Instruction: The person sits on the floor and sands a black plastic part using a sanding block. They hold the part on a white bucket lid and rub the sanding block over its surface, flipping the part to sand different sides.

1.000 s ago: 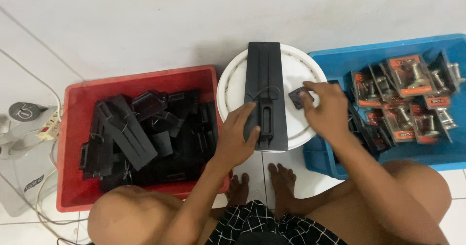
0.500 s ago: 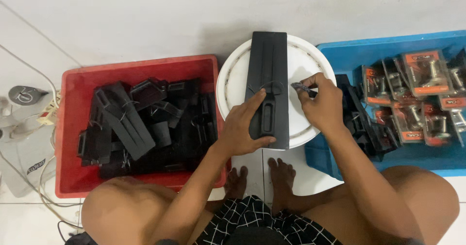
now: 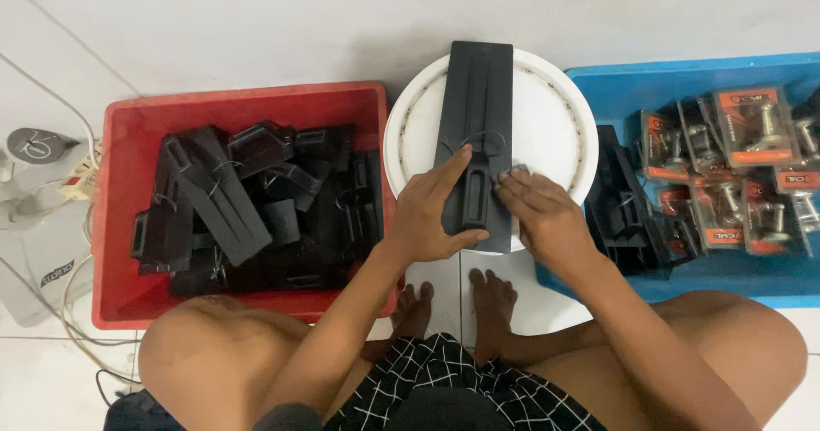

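Observation:
A long black plastic panel (image 3: pixel 480 106) lies lengthwise across the white round bucket lid (image 3: pixel 547 115). My left hand (image 3: pixel 431 213) grips the panel's near end from the left, thumb under its edge. My right hand (image 3: pixel 542 217) presses at the panel's right edge beside a slot, fingertips pinched on a small part that I cannot make out.
A red bin (image 3: pixel 120 200) on the left holds several black plastic parts (image 3: pixel 248 200). A blue bin (image 3: pixel 769 269) on the right holds black parts (image 3: pixel 628 209) and several blister packs of metal hardware (image 3: pixel 726 166). A power strip and cables (image 3: pixel 60 183) lie far left. My bare feet (image 3: pixel 453 303) rest below the bucket.
My right hand has come down from the panel's upper right to its near right edge. My left hand stays on the panel, which has barely shifted.

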